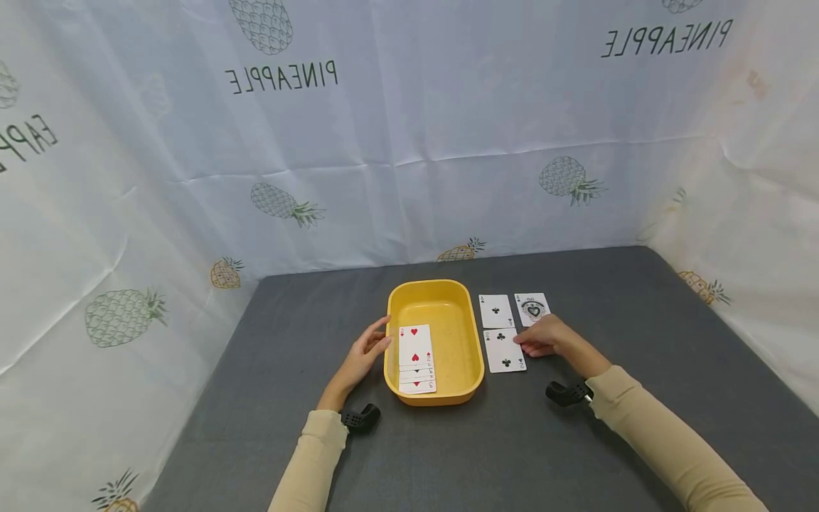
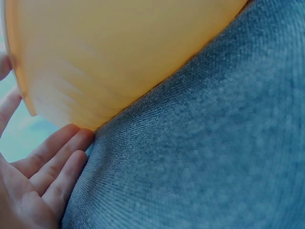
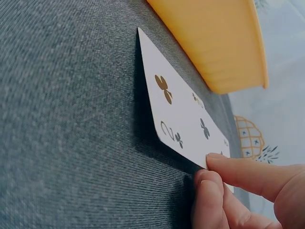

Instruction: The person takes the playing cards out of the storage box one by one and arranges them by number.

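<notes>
With thumb and fingers, my right hand pinches the right edge of the two of clubs. The right wrist view shows that two of clubs tilted, its near edge raised off the dark cloth. My left hand touches the left side of a yellow tray, its fingers fairly straight; in the left wrist view, fingertips meet the tray's outer wall. Inside the tray, at its left, several overlapping cards lie face up, the two of hearts on top.
Behind the two of clubs lie an ace of clubs and an ace with a large ornate emblem, partly near the right hand. A dark grey cloth covers the table. White pineapple-print curtains stand behind and at both sides.
</notes>
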Tool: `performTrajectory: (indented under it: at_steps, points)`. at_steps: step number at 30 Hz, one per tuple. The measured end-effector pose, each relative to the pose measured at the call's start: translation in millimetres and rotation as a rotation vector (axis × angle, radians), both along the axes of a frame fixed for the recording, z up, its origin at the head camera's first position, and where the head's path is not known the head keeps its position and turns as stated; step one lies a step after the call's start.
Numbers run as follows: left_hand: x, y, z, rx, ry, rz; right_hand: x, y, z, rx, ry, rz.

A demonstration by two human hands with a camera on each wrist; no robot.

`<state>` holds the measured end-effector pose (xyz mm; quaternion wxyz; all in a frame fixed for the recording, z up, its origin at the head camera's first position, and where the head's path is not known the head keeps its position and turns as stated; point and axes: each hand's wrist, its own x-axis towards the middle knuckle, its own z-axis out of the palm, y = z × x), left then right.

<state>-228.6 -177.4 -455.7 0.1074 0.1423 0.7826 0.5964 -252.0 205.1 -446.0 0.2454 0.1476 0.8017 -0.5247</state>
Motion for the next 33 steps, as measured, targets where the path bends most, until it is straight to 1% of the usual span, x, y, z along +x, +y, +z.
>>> performTrajectory:
  at_steps: [3, 6, 11, 15, 18, 23, 27, 30, 31, 33]
  points:
    - [-0.3, 0, 0.4, 0.001, -0.002, 0.003, 0.0, -2, 0.2, 0.023, 0.008, -0.01]
    - [3.2, 2, 0.6, 0.001, -0.003, 0.009, 1.8, -1, -0.2, 0.033, 0.012, -0.015]
    - [8.8, 4, 0.4, 0.003, -0.006, 0.021, 3.3, 1, -1.3, 0.056, 0.025, 0.003]
    - [12.1, 6, -1.9, 0.002, -0.004, 0.025, 3.6, 3, -3.8, 0.081, 0.031, 0.013]
    - [15.0, 8, -3.5, 0.004, 0.007, 0.026, 4.5, 4, -5.6, 0.085, 0.033, 0.017]
    - [15.6, 8, -3.3, 0.006, 0.014, 0.024, 4.7, 6, -4.4, 0.07, 0.033, 0.019]
    - [16.2, 9, -2.5, 0.002, 0.008, 0.029, 4.6, 6, 2.1, 0.027, 0.036, 0.028]
    - [15.6, 9, -2.9, -0.003, 0.012, 0.029, 4.4, 2, 10.6, 0.001, 0.04, 0.037]
    - [15.2, 9, -3.6, -0.006, 0.016, 0.028, 4.5, 1, 14.0, -0.006, 0.047, 0.051]
    - [11.7, 8, -9.3, -0.005, 0.013, 0.031, 4.3, -4, 20.6, -0.01, 0.06, 0.066]
